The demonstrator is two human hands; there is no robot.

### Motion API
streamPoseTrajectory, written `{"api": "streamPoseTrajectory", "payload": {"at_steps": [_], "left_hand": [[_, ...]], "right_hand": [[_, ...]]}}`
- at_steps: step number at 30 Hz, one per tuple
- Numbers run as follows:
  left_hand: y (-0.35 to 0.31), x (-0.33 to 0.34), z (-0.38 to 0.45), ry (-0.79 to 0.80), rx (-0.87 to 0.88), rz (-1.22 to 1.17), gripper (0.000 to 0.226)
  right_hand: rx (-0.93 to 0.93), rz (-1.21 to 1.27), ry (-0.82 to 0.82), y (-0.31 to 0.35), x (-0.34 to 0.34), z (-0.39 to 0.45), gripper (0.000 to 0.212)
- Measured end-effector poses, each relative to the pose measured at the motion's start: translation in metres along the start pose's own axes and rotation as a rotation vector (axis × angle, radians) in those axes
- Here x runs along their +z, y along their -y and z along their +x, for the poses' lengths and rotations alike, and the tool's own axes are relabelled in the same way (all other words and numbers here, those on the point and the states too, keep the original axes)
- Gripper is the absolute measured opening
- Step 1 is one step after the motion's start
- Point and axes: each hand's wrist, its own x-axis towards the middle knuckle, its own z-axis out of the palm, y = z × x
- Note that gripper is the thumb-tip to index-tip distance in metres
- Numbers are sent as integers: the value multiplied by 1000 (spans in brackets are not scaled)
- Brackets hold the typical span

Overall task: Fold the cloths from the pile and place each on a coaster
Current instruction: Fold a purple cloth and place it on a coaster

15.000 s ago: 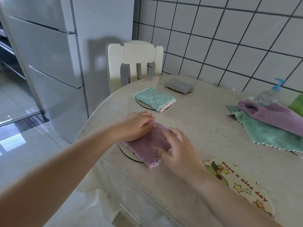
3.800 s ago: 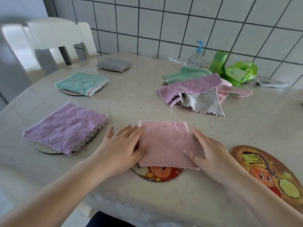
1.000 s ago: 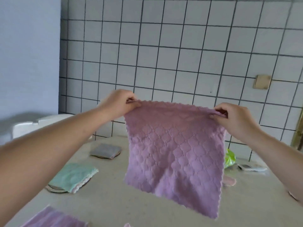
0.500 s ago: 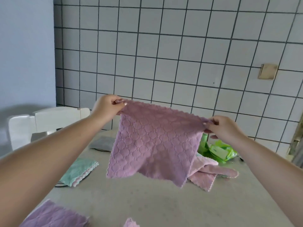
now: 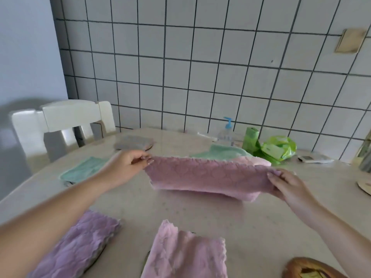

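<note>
A purple quilted cloth (image 5: 204,177) is stretched between my hands, its lower part touching the table. My left hand (image 5: 128,165) pinches its left top corner and my right hand (image 5: 287,183) pinches the right one. Behind it lies the pile, with a green cloth (image 5: 222,152) showing. Folded cloths sit on coasters: purple (image 5: 78,243) at near left, pink (image 5: 184,253) at near middle, green (image 5: 84,170) at left, grey (image 5: 134,142) at far left. A picture coaster (image 5: 309,268) lies bare at near right, another coaster (image 5: 364,186) at the right edge.
A white chair (image 5: 66,121) stands behind the table's far left. By the tiled wall are a pump bottle (image 5: 225,133), a green roll (image 5: 250,138), a green bag (image 5: 279,147) and a small flat device (image 5: 313,158). The beige table (image 5: 200,213) curves round at left.
Both hands came down with the purple cloth from in front of the wall to the table, and its lower part now lies on the tabletop. My view tilted down.
</note>
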Motion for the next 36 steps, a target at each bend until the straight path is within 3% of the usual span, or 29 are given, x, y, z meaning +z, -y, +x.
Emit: {"api": "streamPoseTrajectory", "payload": {"at_steps": [2, 6, 10, 15, 20, 28, 33, 36], "left_hand": [[6, 7, -13, 167, -102, -43, 17], [17, 17, -23, 381, -266, -49, 21], [31, 30, -15, 355, -374, -62, 18], [48, 47, 9, 234, -389, -12, 29], [65, 65, 40, 154, -451, -59, 19], [91, 82, 72, 101, -439, 151, 20], [99, 87, 82, 125, -428, 230, 28], [98, 86, 85, 185, -418, 241, 17]], "right_hand": [[120, 59, 104, -18, 3, -13, 18], [307, -24, 209, -41, 4, -26, 14], [341, -122, 207, -50, 11, -15, 21], [329, -126, 124, -59, 25, 13, 18], [315, -186, 46, -67, 34, 45, 25], [310, -324, 14, -80, 43, 71, 32], [275, -373, 61, -77, 44, 73, 23], [257, -434, 125, -74, 45, 77, 27]]}}
